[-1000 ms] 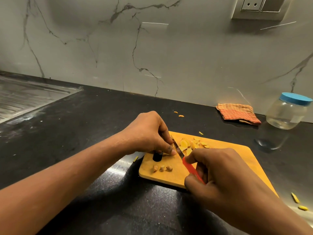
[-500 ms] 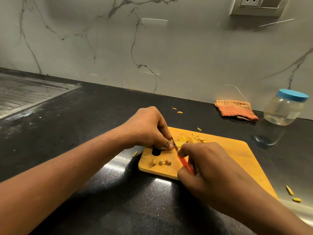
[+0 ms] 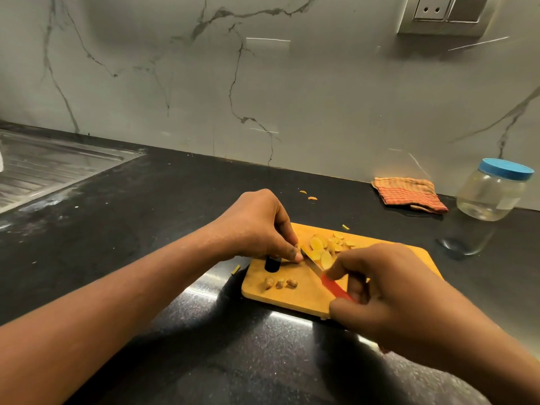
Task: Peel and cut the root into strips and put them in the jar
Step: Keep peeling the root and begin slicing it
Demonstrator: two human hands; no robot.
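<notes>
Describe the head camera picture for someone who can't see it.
The left hand pinches a root piece on a cutting board while the right hand cuts it with a red-handled knife. Yellow slices lie beside the knife. The lidded jar stands apart.

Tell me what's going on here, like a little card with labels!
Left hand: holds a small root piece down on the cutting board
Right hand: grips the red-handled knife, blade beside the root piece
Slices: yellow pile on the board, beyond the blade
Brown bits: three, near the board's front edge
Jar: blue lid on, looks empty, on the counter at right
Cloth: striped, left of the jar
</notes>
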